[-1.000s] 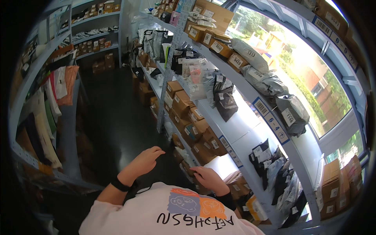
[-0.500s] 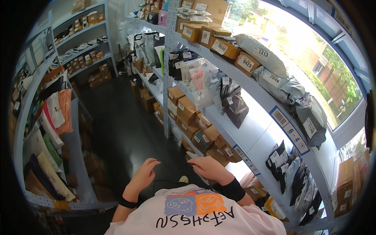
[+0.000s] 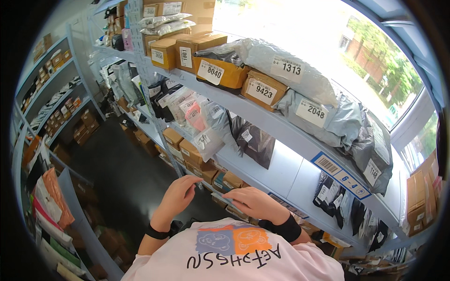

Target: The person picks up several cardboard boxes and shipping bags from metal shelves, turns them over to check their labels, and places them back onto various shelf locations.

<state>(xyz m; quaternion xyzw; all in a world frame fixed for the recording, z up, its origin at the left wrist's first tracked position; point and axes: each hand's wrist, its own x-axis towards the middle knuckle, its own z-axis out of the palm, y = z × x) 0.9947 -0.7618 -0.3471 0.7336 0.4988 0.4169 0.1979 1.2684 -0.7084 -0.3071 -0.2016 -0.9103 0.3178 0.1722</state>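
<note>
In front of my chest, my left hand [image 3: 179, 196] hangs in the air with its fingers loosely bent and nothing in it. Just to its right, my right hand [image 3: 257, 204] points inward, fingers stretched, also holding nothing. A short gap separates the fingertips of the two. Beyond them on the right runs a shelf rack; its upper shelf carries a brown box [image 3: 263, 90], a yellow-brown padded package [image 3: 224, 71] and grey plastic mailers [image 3: 307, 108]. My hands touch none of these.
Clear and black bags [image 3: 255, 147] hang over the middle shelf's edge, with cardboard boxes [image 3: 192, 152] below. A blue-and-white shelf label [image 3: 341, 175] marks the upper edge. Another rack [image 3: 77, 206] with bagged goods stands left of the dark aisle floor [image 3: 112, 159]; shelves [image 3: 51, 93] stand farther back.
My view has turned right and come closer to the right rack, so its upper packages look larger. Both hands stay raised and empty, my right hand's fingers now straighter.
</note>
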